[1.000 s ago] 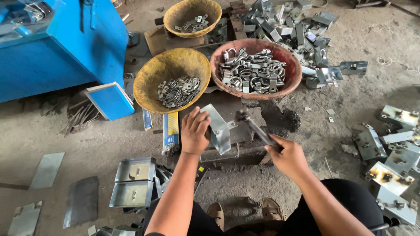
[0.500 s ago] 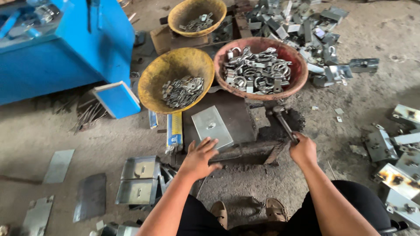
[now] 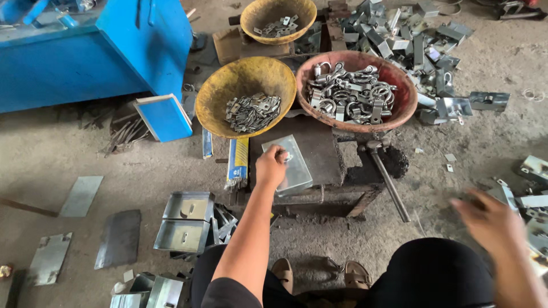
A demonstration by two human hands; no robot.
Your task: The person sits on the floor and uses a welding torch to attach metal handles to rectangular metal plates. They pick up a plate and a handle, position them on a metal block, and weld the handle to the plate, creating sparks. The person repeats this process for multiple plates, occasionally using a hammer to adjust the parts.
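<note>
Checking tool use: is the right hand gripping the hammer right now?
No: the right hand hangs blurred and empty off to the side, while the hammer lies untouched against the work block.

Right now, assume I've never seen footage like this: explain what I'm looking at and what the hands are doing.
This is one picture from a camera worn on a person's head, looking down at their own arms, knees and sandalled feet as they sit on a workshop floor.

The left hand rests on a flat grey metal plate, which lies on a dark iron block in front of them. The right hand is blurred, out to the side above a heap of metal pieces; it seems empty, though the blur makes that unsure.

A hammer leans against the block, untouched. Behind it stand a yellow bowl of small flat metal parts and a red bowl of shiny curved shackles. A second yellow bowl sits farther back, beside a blue machine. Folded metal boxes lie to the left.
</note>
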